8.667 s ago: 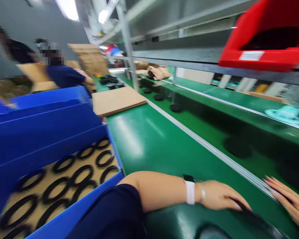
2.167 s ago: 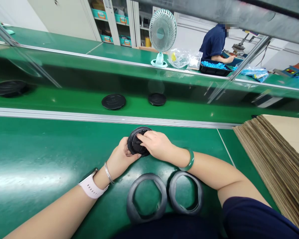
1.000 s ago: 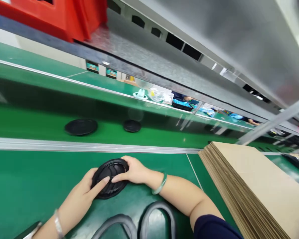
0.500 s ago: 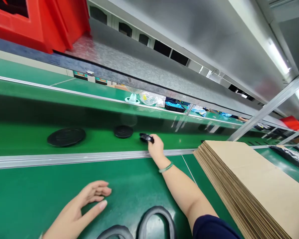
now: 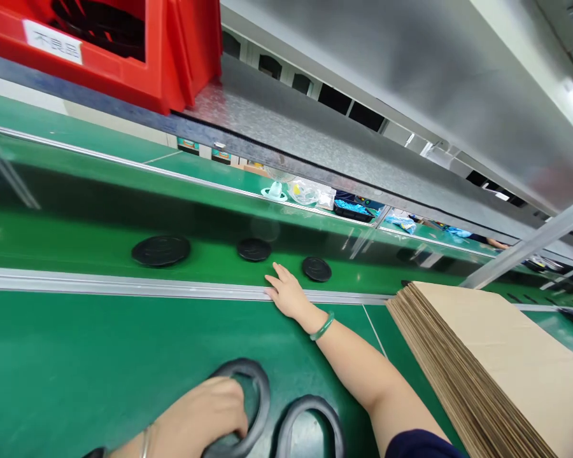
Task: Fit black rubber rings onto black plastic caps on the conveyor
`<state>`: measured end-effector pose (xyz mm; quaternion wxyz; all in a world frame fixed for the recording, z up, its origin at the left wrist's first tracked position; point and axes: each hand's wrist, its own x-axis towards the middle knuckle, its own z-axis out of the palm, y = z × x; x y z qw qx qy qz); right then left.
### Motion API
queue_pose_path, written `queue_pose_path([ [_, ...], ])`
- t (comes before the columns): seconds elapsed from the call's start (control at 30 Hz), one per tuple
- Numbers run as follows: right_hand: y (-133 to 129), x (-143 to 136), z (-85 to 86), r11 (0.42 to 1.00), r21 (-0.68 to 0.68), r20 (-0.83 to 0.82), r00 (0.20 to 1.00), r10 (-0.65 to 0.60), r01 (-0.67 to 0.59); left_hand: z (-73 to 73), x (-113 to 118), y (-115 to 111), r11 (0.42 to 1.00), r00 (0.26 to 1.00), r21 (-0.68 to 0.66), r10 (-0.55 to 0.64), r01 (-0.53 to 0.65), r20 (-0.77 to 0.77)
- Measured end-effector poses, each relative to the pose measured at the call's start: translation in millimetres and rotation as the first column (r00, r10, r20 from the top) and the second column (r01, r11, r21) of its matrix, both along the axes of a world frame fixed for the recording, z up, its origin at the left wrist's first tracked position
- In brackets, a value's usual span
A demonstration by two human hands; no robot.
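Since half a second ago, the black disc (image 5: 316, 269) has left our right hand (image 5: 286, 292) and now lies flat on the green strip (image 5: 210, 270), while our left hand (image 5: 210, 410) has moved onto the left gray ring (image 5: 265, 401) and shifted it upward beside its neighbour. Our right hand is released, fingers spread above the metal rail (image 5: 124, 284); we cannot tell whether it touches it. The disc sits just beside that hand at two o'clock, a middle disc (image 5: 254, 250) between ten and eleven, and a far disc (image 5: 161, 250) between nine and ten. Our left hand grasps the ring, fingers curled into its opening, and the right gray ring (image 5: 310, 402) stands near at about three o'clock. From our right hand, we find the cardboard stack (image 5: 477, 369) between three and four o'clock and a red bin (image 5: 191, 51) toward eleven, on the shelf (image 5: 286, 121).
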<state>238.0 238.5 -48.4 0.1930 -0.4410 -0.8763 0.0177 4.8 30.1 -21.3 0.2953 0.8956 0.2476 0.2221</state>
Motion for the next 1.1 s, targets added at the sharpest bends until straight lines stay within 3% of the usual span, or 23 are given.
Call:
queue_pose_path([
  [0.07,8.9,-9.4,1.6,1.000,0.000,0.021,1.000,0.009,-0.009,2.4,-0.4,2.7,0.998,0.998,-0.012,0.054,-0.054,-0.025],
  [0.27,42.8,-40.8,6.2,1.000,-0.001,0.081,0.996,-0.023,0.023,-8.2,4.6,1.2,0.999,0.994,0.015,0.044,-0.046,0.095],
  [0.37,39.6,-46.7,6.9,0.997,0.030,0.055,0.996,0.069,-0.071,-13.8,4.3,2.7,0.999,0.990,0.008,0.044,-0.046,0.132],
  [0.5,22.8,-39.4,12.8,0.946,0.143,-0.096,0.948,0.305,-0.290,-22.0,5.1,4.5,0.999,0.986,0.012,0.029,-0.031,0.162],
  [0.6,20.2,-32.0,16.8,0.944,0.225,-0.313,0.900,0.304,-0.241,-19.5,5.3,2.3,1.000,0.985,-0.012,0.017,-0.015,0.171],
  [0.67,24.7,-27.1,16.7,0.958,0.244,-0.427,0.869,0.248,-0.153,-11.6,3.4,1.3,0.989,0.968,-0.147,0.065,-0.029,0.242],
  [0.73,30.8,-21.4,14.6,0.973,0.222,-0.499,0.849,0.175,-0.070,-2.5,-0.9,4.1,0.900,0.889,-0.431,0.249,-0.065,0.385],
  [0.83,38.4,-12.6,10.7,0.990,0.135,-0.562,0.826,0.052,0.030,3.7,-10.0,18.2,0.651,0.648,-0.755,0.608,-0.078,0.458],
  [0.97,43.1,-6.7,7.5,0.995,0.083,-0.577,0.817,0.003,0.055,-2.5,-19.2,39.1,0.485,0.417,-0.874,0.804,-0.044,0.425],
  [1.1,43.5,-8.5,6.9,0.998,0.061,-0.560,0.828,0.033,0.002,-6.4,-19.0,42.1,0.428,0.391,-0.903,0.827,0.029,0.404],
])
